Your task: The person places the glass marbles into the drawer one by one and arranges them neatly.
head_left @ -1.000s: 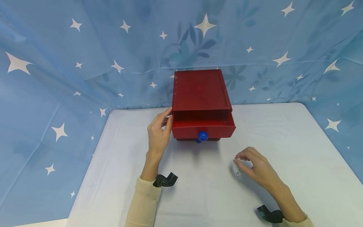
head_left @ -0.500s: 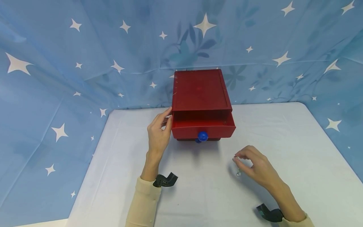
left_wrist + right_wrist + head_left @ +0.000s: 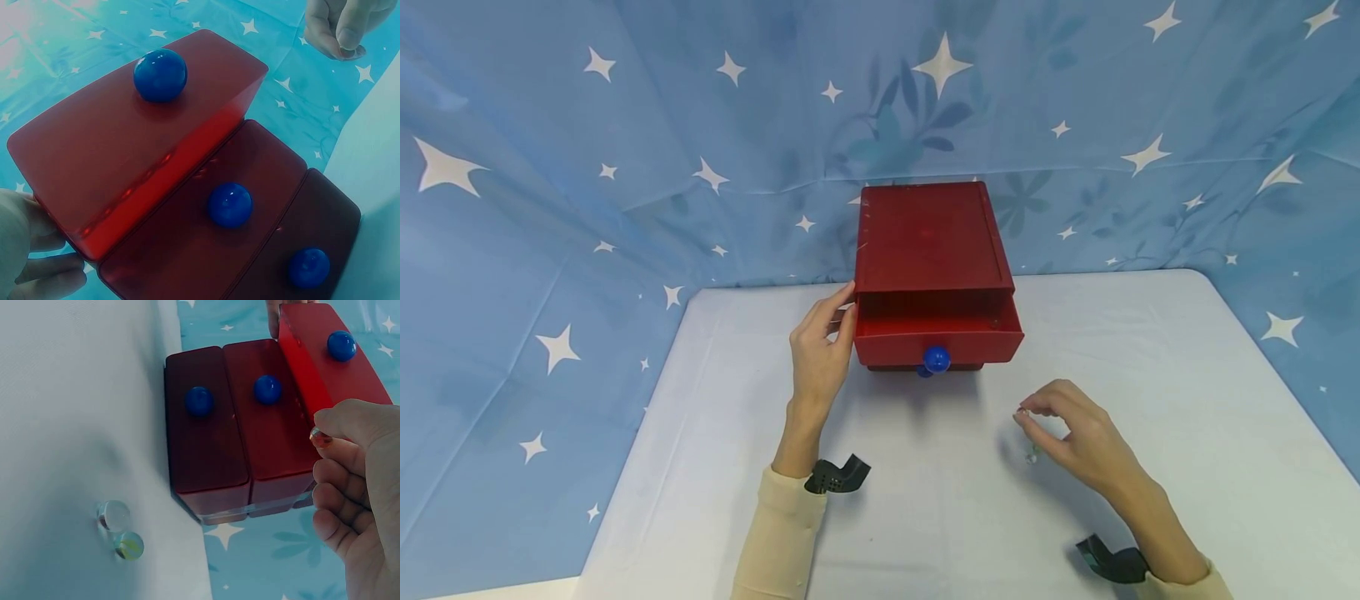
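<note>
A red cabinet [image 3: 928, 237] with three drawers stands at the back of the table, its top drawer [image 3: 917, 348] pulled out. Each drawer has a round blue knob [image 3: 160, 75]. My left hand [image 3: 820, 354] rests its fingertips against the cabinet's left side, by the open drawer. In front of the cabinet and to its right, my right hand [image 3: 1086, 437] pinches a small glass marble [image 3: 320, 438] with orange-red inside, between thumb and index finger. Below that hand, two clear marbles, one plain-looking [image 3: 114, 516] and one with yellow-green inside [image 3: 129, 545], lie on the table.
A white cloth covers the table [image 3: 917, 517]. Blue star-patterned fabric [image 3: 760, 125] hangs behind and at the sides, close to the cabinet's back. A small spot [image 3: 996, 322] shows inside the top drawer at its right; what it is I cannot tell.
My right hand, pinching the marble, has risen slightly in the head view, a little closer to the drawer. The left hand and cabinet stay in place.
</note>
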Demonstrator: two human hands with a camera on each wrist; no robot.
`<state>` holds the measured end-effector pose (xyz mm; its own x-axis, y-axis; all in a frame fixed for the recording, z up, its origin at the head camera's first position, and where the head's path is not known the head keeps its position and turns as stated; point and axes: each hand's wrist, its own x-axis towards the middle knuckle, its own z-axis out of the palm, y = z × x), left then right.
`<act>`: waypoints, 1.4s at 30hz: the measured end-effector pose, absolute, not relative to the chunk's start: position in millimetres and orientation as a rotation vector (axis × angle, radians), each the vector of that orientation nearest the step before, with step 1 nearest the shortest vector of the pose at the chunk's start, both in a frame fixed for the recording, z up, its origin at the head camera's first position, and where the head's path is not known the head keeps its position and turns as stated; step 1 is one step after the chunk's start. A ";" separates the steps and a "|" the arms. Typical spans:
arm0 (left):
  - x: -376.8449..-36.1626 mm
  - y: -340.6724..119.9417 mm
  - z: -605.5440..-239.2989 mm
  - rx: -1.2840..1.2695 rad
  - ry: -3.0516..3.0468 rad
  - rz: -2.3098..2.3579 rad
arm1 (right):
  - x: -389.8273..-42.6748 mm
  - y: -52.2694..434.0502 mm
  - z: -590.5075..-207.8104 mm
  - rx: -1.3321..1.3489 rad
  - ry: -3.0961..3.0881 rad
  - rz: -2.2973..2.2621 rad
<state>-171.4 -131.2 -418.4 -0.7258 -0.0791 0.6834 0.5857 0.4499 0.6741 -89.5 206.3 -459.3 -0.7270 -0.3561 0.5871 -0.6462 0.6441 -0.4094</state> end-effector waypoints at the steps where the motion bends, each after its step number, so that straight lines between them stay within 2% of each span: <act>1: -171.4 -131.1 -418.2 -0.423 -2.047 -1.301 | -89.5 205.8 -458.4 0.791 -2.399 0.859; 25: -172.0 -131.3 -416.8 -0.426 -2.046 -1.301 | -95.7 195.8 -440.5 0.884 -2.171 0.925; 42: -171.4 -131.5 -417.6 -0.425 -2.052 -1.306 | -93.9 189.9 -429.8 0.829 -2.154 0.918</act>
<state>-171.4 -131.5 -417.6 -0.7296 -0.0747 0.6797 0.5843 0.4484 0.6764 -93.9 189.9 -429.8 -0.5920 -0.2924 0.7510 -0.7441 0.5562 -0.3700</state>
